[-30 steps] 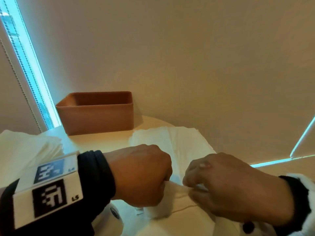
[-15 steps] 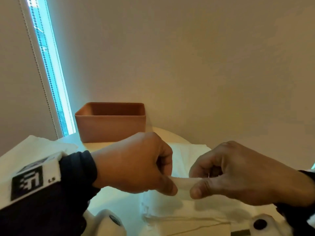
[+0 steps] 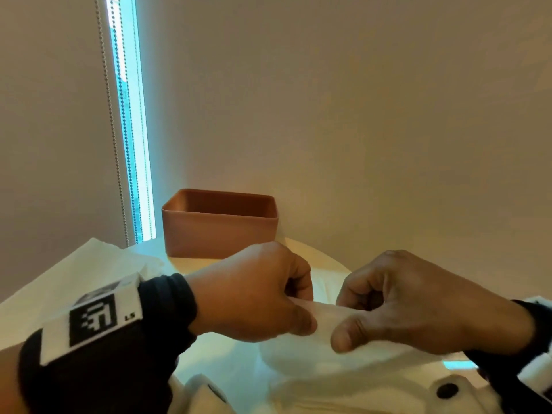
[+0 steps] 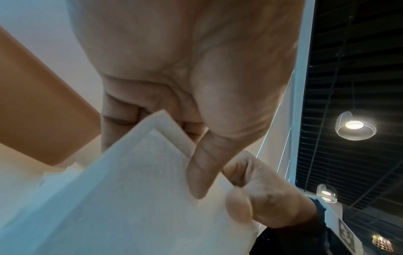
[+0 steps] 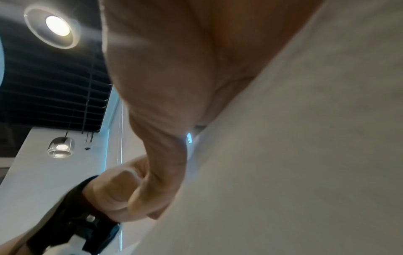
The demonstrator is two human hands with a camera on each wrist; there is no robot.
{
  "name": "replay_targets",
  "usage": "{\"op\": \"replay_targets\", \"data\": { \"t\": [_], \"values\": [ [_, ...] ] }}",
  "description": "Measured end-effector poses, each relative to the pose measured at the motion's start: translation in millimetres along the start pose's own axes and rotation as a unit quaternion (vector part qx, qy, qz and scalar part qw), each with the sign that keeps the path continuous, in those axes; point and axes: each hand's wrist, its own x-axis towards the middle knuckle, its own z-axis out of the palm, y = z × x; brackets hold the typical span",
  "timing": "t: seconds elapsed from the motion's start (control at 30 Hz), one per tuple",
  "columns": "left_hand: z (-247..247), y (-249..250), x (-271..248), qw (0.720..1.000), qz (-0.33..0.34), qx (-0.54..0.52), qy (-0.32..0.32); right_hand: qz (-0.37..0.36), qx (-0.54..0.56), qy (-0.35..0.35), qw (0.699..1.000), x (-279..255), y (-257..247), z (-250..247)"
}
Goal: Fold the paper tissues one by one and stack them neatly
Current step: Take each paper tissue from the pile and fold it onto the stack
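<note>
I have one paper tissue [image 3: 322, 339] lifted off the table [image 3: 322, 258], held up in front of me between both hands, which sit close together along its top edge. My left hand [image 3: 254, 294] has its fingers curled in and the thumb [image 4: 200, 172] pressed down on the sheet, pinching it near a corner; from the left wrist view that corner [image 4: 161, 124] shows two layers lying almost flush, so I judge the tissue is already doubled once. My right hand [image 3: 418, 303] pinches the same edge just beside the left, thumb in front and the curled fingers behind, and the rest of the sheet hangs down below my knuckles. More tissues lie flat on the table behind my hands, and a second heap of white tissues [image 3: 74, 273] sits to my left, near the brown box [image 3: 221, 231]; I cannot tell which of these is the finished stack. I take this as the middle of a fold: the sheet is gathered and the edges are being matched. The next move, as I judge it, calls for bringing the corners square before I let the crease set, keeping the pinch light because the paper is thin and will tear or skew, then laying it flat on the stack.
</note>
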Motion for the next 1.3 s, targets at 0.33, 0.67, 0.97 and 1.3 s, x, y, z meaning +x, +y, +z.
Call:
{"op": "replay_targets", "data": {
  "t": [0.33,0.67,0.97,1.3],
  "values": [
    [-13.9,-5.0,-5.0,0.996,0.009,-0.058,0.062,0.02,-0.017,0.014,1.0,5.6,-3.7,-16.8],
    [-28.4,-1.3,-11.7,0.967,0.008,-0.21,0.145,-0.041,0.097,0.041,0.994,10.9,-15.1,-37.0],
    [-79.9,-22.1,-38.4,0.947,0.021,-0.3,0.115,-0.091,0.211,-0.007,0.973,27.6,-23.5,-88.8],
    [-108.2,-68.0,-92.9,0.839,0.148,-0.523,0.037,-0.118,0.349,0.013,0.93,70.6,-49.4,-95.7]
  ]
}}
